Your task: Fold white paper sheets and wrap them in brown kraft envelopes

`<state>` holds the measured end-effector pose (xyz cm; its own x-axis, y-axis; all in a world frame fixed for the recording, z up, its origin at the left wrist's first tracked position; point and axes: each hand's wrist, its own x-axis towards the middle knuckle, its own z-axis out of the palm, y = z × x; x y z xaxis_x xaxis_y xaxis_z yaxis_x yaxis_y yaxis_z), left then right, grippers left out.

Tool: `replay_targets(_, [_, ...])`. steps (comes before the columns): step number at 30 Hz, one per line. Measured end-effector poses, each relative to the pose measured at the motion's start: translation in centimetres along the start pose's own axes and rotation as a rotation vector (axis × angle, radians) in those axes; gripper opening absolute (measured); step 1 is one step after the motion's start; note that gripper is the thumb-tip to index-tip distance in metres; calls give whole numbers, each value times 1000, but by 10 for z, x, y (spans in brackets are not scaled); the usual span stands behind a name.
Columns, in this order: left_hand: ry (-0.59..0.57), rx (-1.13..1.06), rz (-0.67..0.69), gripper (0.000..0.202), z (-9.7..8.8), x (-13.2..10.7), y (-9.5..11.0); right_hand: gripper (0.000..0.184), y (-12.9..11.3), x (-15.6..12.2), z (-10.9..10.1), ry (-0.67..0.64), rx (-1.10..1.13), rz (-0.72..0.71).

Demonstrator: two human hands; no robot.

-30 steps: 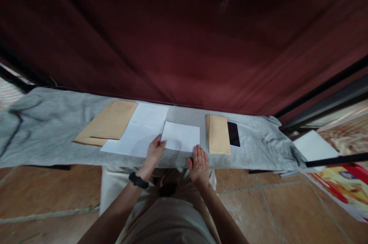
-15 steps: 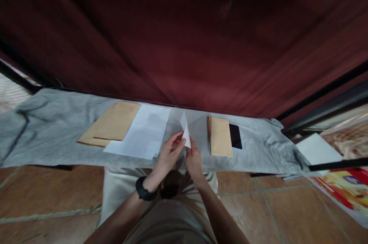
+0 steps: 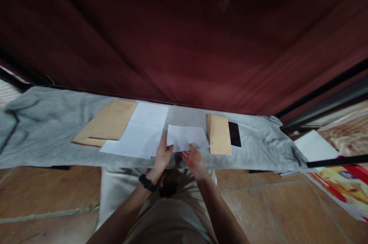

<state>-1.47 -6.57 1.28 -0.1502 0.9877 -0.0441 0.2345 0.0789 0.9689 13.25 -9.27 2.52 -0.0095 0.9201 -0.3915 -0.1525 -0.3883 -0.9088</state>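
Note:
A folded sheet of white paper (image 3: 186, 137) lies broadside before me, with a crease down its middle. My left hand (image 3: 164, 152) pinches its lower left corner, thumb on top. At its lower edge my right hand (image 3: 194, 158) grips it with the thumb above and the fingers underneath. To the left, larger white sheets (image 3: 138, 131) with fold lines rest on the grey cloth (image 3: 66, 109), partly under brown envelopes (image 3: 115, 119). Right of the folded paper is a stack of smaller brown envelopes (image 3: 220, 134), partly over a dark phone (image 3: 235, 134).
A dark red curtain (image 3: 184, 44) hangs behind the narrow cloth-covered surface. At the right stand a dark metal bar (image 3: 336, 160), a white sheet (image 3: 314, 146) and a colourful printed box (image 3: 347, 186). Below is a tiled floor (image 3: 253, 205).
The folded paper has turned from edge-on to lying broadside toward me. My hands have moved apart, the left to the left corner, the right along the lower edge.

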Motion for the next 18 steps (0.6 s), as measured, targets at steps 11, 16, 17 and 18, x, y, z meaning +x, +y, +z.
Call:
replay_targets(11, [-24, 290, 121, 66, -13, 4, 3, 45, -4, -21, -21, 102, -454, -321])
replay_targets(16, [-6, 390, 151, 63, -15, -1, -1, 45, 10, -7, -33, 177, -1150, -667])
replay_targets(17, [0, 440, 152, 61, -16, -3, 1, 45, 14, -5, -35, 184, -1230, -686])
replay_targets(18, [12, 503, 164, 59, -17, -6, 3, 46, 17, -4, -36, 199, -1287, -697])
